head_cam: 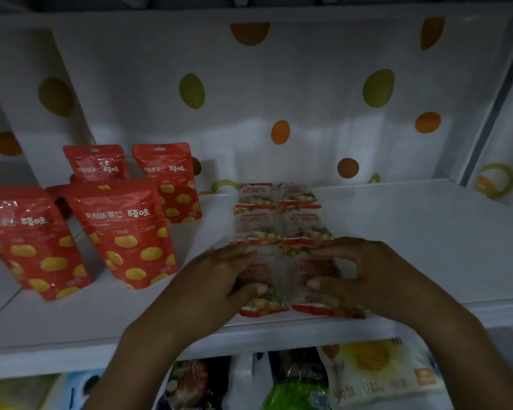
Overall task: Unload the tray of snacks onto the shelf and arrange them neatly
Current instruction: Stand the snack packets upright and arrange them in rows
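The left hand's fingers (234, 251) lie over the far end of the front left packet (262, 304) while its thumb presses on the packet's near face, so the left hand (216, 279) holds it in a pinch. Just right of that packet, edge to edge with it, lies the front right packet (320, 307). The right hand (373, 276) grips this one the same way, with fingers (333, 247) curled over the far end and the thumb on the face. Both packets lie flat on the white shelf (421, 232).

Directly behind the front left packet, four more clear packets (256, 229) of the same kind lie flat in two columns, so all six form a tidy block running back toward the dotted rear wall (308, 90). Well to the left of the front left packet stand the red pouches (125, 232). Two stand nearer and two further back, all upright, and a fifth is partly hidden among them.

The near end of the front left packet sits close to the shelf's front edge (71, 350). To its right, past the front right packet, the shelf surface runs bare to the side wall. A strip of bare shelf also separates it from the red pouches.

Below and in front of the front left packet, under the shelf edge, lie more bagged snacks: a pale yellow bag (376, 371), a green one (293, 392) and a dark one (196, 380). What holds them cannot be told.
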